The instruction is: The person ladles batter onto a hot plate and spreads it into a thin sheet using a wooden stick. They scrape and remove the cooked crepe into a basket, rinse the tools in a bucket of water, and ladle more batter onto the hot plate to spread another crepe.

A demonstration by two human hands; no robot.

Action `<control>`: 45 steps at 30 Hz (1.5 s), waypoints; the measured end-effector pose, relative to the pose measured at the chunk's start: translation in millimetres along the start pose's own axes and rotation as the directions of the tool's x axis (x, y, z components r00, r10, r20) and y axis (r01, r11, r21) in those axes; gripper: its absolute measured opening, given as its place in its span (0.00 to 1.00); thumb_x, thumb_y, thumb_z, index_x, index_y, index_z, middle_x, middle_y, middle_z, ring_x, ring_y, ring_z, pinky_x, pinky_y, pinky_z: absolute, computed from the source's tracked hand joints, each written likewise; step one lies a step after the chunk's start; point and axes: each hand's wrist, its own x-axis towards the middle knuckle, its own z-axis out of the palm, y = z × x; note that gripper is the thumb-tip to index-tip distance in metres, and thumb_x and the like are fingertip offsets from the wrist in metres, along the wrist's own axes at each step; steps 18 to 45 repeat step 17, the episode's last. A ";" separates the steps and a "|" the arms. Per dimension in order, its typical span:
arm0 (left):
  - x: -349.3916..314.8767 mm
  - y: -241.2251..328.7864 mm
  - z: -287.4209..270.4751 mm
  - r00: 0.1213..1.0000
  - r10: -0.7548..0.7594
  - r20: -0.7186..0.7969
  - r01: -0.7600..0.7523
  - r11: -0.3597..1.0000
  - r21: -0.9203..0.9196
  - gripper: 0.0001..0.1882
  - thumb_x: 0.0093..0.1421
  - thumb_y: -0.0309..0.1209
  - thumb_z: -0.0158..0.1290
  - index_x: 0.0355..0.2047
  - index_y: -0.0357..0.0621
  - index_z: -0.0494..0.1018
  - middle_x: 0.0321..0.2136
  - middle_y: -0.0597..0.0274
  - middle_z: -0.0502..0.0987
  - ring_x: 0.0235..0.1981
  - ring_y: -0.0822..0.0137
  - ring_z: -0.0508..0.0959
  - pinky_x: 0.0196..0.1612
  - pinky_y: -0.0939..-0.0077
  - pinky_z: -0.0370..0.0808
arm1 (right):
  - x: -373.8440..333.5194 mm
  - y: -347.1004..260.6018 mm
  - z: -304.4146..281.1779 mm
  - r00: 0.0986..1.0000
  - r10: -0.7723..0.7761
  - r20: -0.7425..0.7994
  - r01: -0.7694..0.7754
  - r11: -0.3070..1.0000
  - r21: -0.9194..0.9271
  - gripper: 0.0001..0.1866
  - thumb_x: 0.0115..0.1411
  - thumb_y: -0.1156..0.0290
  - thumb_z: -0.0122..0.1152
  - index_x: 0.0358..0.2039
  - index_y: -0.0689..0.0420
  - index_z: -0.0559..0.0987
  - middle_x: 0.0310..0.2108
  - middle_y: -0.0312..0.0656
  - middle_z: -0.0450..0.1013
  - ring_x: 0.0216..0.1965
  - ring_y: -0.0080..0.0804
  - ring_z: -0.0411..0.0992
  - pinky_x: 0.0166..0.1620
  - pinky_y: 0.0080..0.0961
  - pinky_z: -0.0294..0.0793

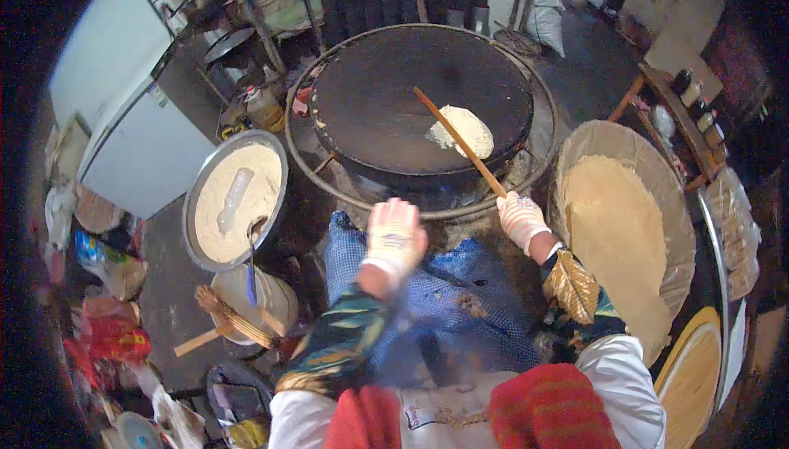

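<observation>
My right hand [523, 221], in a pale striped glove, grips the near end of a long wooden stick [448, 127]. The stick slants up and left over a large round black griddle [370, 92]. Under and beside it, a mound of pale batter [470, 132] lies on the griddle's right part. My left hand [395, 237], also gloved, is held out in front of the griddle's near rim with the fingers extended and nothing visible in it. A wide metal basin [197, 242] of pale batter stands to its left, with a blue-handled ladle [251, 283] at its edge.
On the right sits a large lined basket [678, 227] holding thin tan flatbreads [616, 211]. A bucket [283, 285] with wooden tools [222, 317] is below the basin. A metal ring [297, 153] surrounds the griddle; a blue mesh cloth [485, 317] lies before me.
</observation>
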 end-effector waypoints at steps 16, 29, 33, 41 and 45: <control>6.0 49.2 60.1 0.985 -0.067 0.162 -0.014 0.892 0.452 0.26 0.62 0.30 0.29 0.59 0.27 0.54 0.60 0.43 0.57 0.64 0.46 0.53 0.63 0.38 0.37 | 26.3 21.4 2.7 0.985 -0.063 -0.164 0.044 0.992 -0.116 0.17 0.63 0.53 0.42 0.36 0.55 0.68 0.27 0.55 0.74 0.30 0.56 0.73 0.35 0.49 0.71; -1.6 43.1 60.0 0.981 -0.094 0.168 0.007 0.889 0.458 0.26 0.62 0.30 0.29 0.59 0.27 0.54 0.60 0.43 0.57 0.64 0.46 0.53 0.63 0.38 0.37 | 19.7 7.1 3.3 0.991 -0.067 -0.114 0.054 0.991 -0.119 0.19 0.63 0.51 0.42 0.36 0.55 0.69 0.28 0.56 0.74 0.32 0.57 0.73 0.38 0.49 0.71; -1.6 43.1 60.0 0.981 -0.094 0.168 0.007 0.889 0.458 0.26 0.62 0.30 0.29 0.59 0.27 0.54 0.60 0.43 0.57 0.64 0.46 0.53 0.63 0.38 0.37 | 19.7 7.1 3.3 0.991 -0.067 -0.114 0.054 0.991 -0.119 0.19 0.63 0.51 0.42 0.36 0.55 0.69 0.28 0.56 0.74 0.32 0.57 0.73 0.38 0.49 0.71; -1.6 43.1 60.0 0.981 -0.094 0.168 0.007 0.889 0.458 0.26 0.62 0.30 0.29 0.59 0.27 0.54 0.60 0.43 0.57 0.64 0.46 0.53 0.63 0.38 0.37 | 19.7 7.1 3.3 0.991 -0.067 -0.114 0.054 0.991 -0.119 0.19 0.63 0.51 0.42 0.36 0.55 0.69 0.28 0.56 0.74 0.32 0.57 0.73 0.38 0.49 0.71; -1.6 43.1 60.0 0.981 -0.094 0.168 0.007 0.889 0.458 0.26 0.62 0.30 0.29 0.59 0.27 0.54 0.60 0.43 0.57 0.64 0.46 0.53 0.63 0.38 0.37 | 19.7 7.1 3.3 0.991 -0.067 -0.114 0.054 0.991 -0.119 0.19 0.63 0.51 0.42 0.36 0.55 0.69 0.28 0.56 0.74 0.32 0.57 0.73 0.38 0.49 0.71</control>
